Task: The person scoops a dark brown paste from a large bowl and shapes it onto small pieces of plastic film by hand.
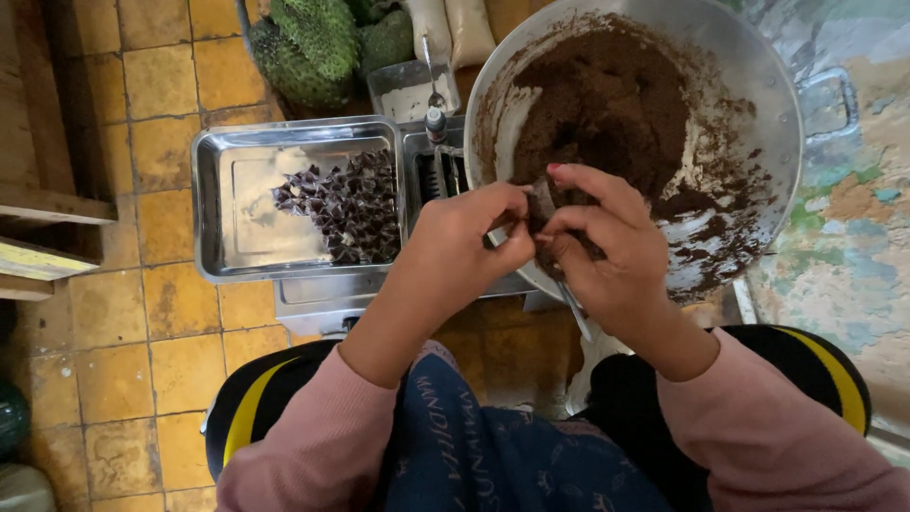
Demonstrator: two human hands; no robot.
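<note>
My left hand [464,248] and my right hand [607,248] meet over the near rim of a large metal bowl [777,104] that holds dark brown paste [607,100]. Between their fingertips they pinch a small clear wrapper with a bit of the paste [533,216]. A thin metal spoon handle [574,311] sticks out below my right hand. To the left, a steel tray [248,204] holds a heap of several small dark wrapped pieces [353,207].
Green spiky fruits [313,43] lie at the back beside a small container [409,93] with a spoon in it. A low metal stand [318,301] carries the tray. Yellow floor tiles [152,95] spread to the left, wooden planks [38,204] at the far left.
</note>
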